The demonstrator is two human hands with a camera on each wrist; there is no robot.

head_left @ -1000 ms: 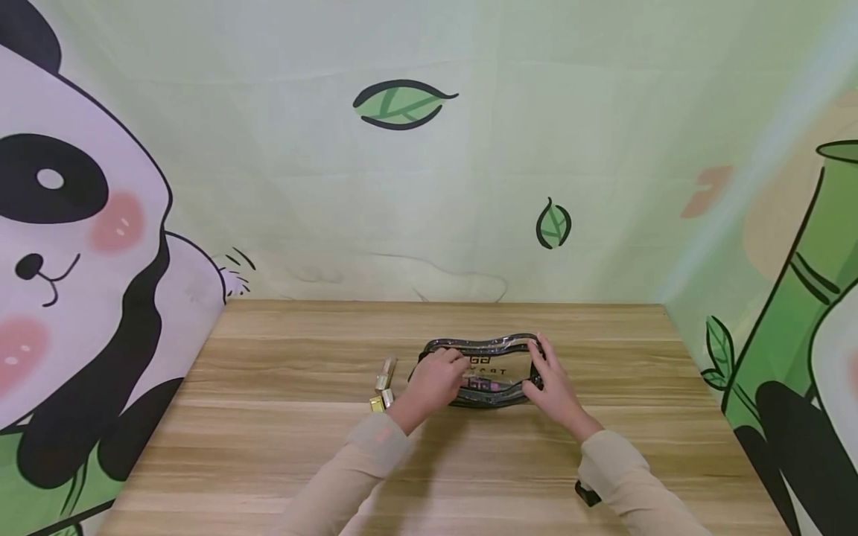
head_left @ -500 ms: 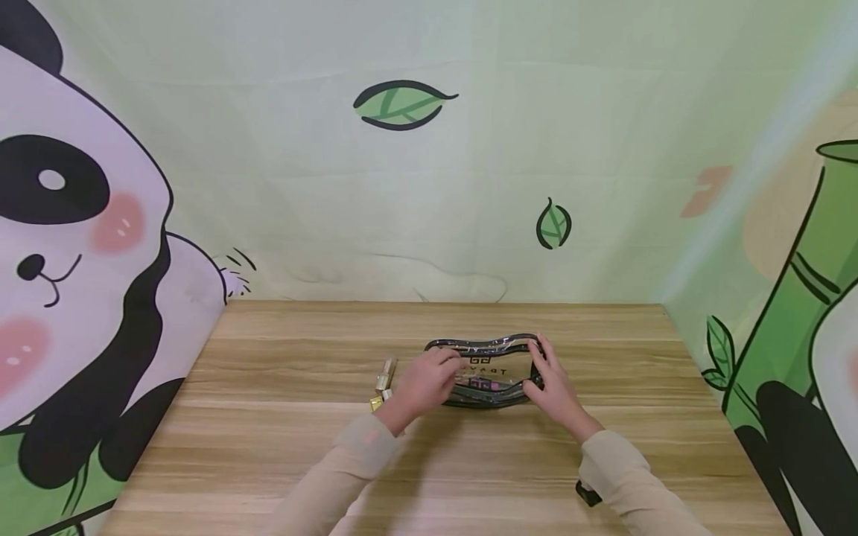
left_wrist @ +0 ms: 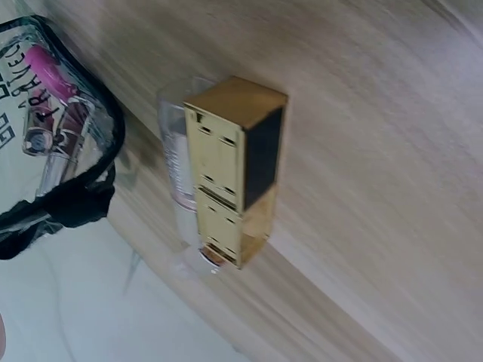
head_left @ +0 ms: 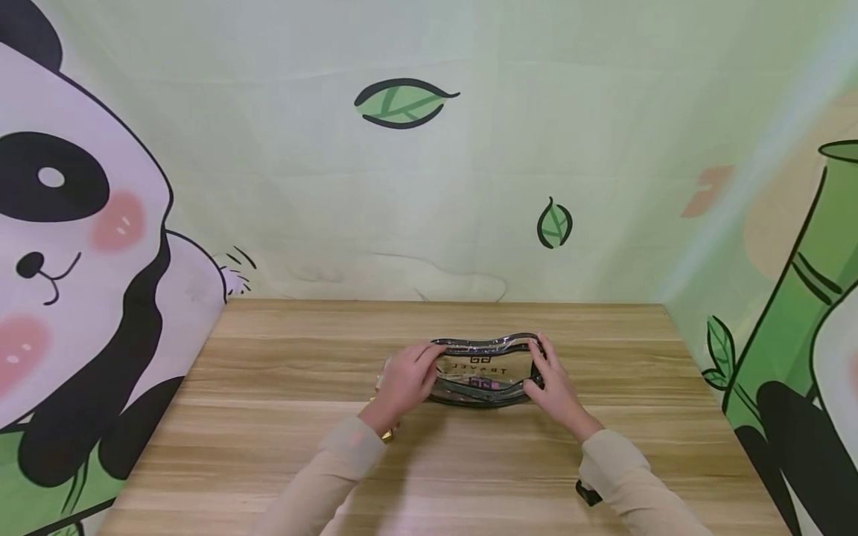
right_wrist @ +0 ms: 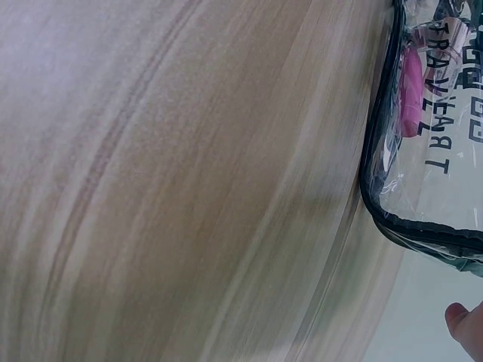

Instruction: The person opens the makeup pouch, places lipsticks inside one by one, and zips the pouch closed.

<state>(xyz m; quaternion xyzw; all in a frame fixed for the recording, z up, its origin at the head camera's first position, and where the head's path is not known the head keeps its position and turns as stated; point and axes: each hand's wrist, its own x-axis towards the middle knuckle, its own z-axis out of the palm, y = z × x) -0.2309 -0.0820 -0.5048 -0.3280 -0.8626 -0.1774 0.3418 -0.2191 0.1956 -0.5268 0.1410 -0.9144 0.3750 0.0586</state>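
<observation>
At ends of clear pouch (head_left: 492, 370): hands (head_left: 404, 378) (head_left: 556, 387), right thumb (head_left: 534, 390) spread from fingers (head_left: 547, 353).

A flat, light-brown wooden table (head_left: 482, 461) is backed by a creased, pale green cloth (head_left: 482, 164). On the cloth, a big black-and-white panda (head_left: 87, 246) is drawn at the left, a green bamboo stalk (head_left: 796, 305) at the right, and two black-edged green leaves (head_left: 402, 103) between.
</observation>
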